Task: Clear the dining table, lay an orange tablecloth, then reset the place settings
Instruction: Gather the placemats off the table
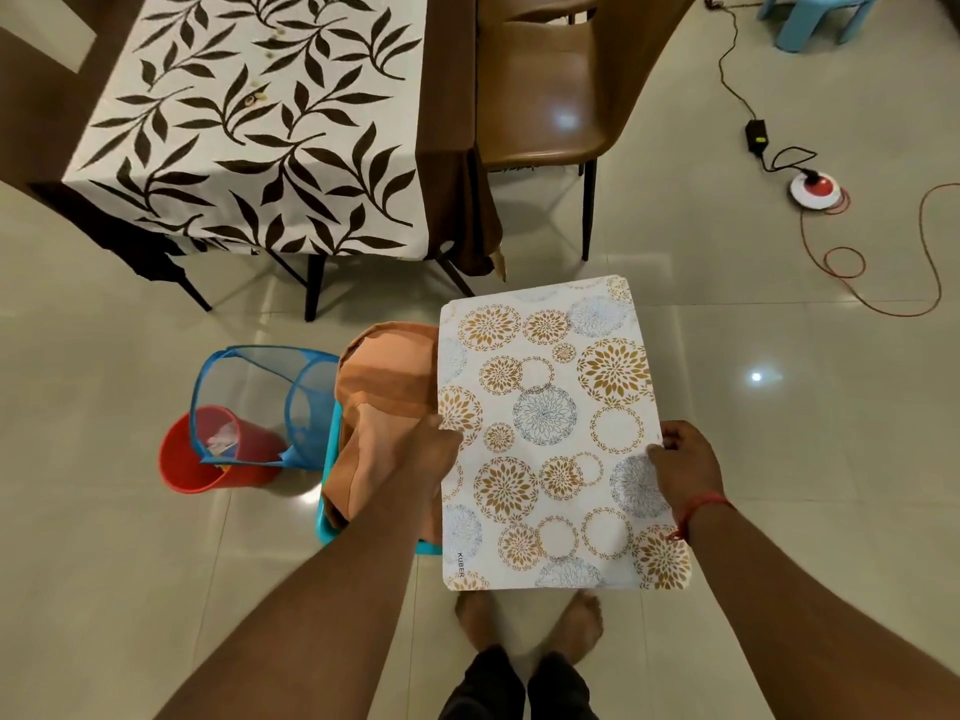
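A white placemat [550,433] printed with gold and grey flower circles is held flat above the floor. My left hand [428,444] grips its left edge and my right hand [685,467] grips its right edge. Under the mat's left side lies a folded orange tablecloth [384,407] on a teal stool or tub [330,491], partly covered by the mat and my left arm. The dining table [270,122] stands at the top left, covered by a white cloth with dark leaf print; a few crumbs lie on it.
A brown chair [545,96] is pushed against the table's right side. A blue mesh basket [260,402] leans over a red bucket [208,459] on the floor at left. A cable, adapter [756,135] and red-white socket reel [813,189] lie at right. My bare feet stand below.
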`<state>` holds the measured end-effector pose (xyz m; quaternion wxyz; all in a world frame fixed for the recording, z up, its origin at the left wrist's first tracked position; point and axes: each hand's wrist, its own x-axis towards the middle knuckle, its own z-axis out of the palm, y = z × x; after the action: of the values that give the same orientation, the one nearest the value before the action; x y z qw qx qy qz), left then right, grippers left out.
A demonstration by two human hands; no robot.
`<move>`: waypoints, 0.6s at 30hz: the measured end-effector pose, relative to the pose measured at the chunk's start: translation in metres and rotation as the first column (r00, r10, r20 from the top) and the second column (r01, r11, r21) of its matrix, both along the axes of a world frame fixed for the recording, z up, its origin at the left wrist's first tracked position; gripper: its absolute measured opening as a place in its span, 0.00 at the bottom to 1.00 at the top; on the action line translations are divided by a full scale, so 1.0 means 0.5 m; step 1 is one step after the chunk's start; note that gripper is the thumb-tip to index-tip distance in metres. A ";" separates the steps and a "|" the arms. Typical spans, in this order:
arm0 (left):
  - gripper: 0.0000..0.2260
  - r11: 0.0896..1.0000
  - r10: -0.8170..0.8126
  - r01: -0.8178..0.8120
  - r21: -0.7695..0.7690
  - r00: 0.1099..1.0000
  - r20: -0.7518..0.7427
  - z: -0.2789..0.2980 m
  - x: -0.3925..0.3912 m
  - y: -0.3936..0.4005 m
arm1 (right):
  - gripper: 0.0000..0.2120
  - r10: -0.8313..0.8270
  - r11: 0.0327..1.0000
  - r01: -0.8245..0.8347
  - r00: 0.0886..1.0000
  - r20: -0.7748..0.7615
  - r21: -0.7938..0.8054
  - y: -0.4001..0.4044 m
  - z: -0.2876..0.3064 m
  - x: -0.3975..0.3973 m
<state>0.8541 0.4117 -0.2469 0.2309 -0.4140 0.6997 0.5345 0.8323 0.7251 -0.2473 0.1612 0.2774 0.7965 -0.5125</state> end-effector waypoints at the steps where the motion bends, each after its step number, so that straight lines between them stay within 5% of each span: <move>1: 0.11 1.000 0.004 -0.004 -0.001 1.000 -0.004 -0.002 0.006 -0.001 | 0.10 -0.007 1.000 0.007 1.000 0.002 0.001 -0.001 -0.003 0.006; 7: 0.21 0.997 0.068 -0.068 0.028 0.997 -0.021 -0.003 0.034 -0.004 | 0.15 -0.056 0.998 0.056 0.998 0.004 -0.001 -0.003 -0.009 0.046; 18: 0.17 0.987 -0.112 0.118 -0.109 0.992 0.055 0.010 0.025 -0.004 | 0.15 -0.083 0.996 0.085 0.995 0.064 -0.028 -0.014 -0.002 0.053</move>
<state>0.8666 0.4096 -0.2420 0.2546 -0.3981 0.7455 0.4701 0.8586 0.7181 -0.2481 0.1687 0.3238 0.7707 -0.5222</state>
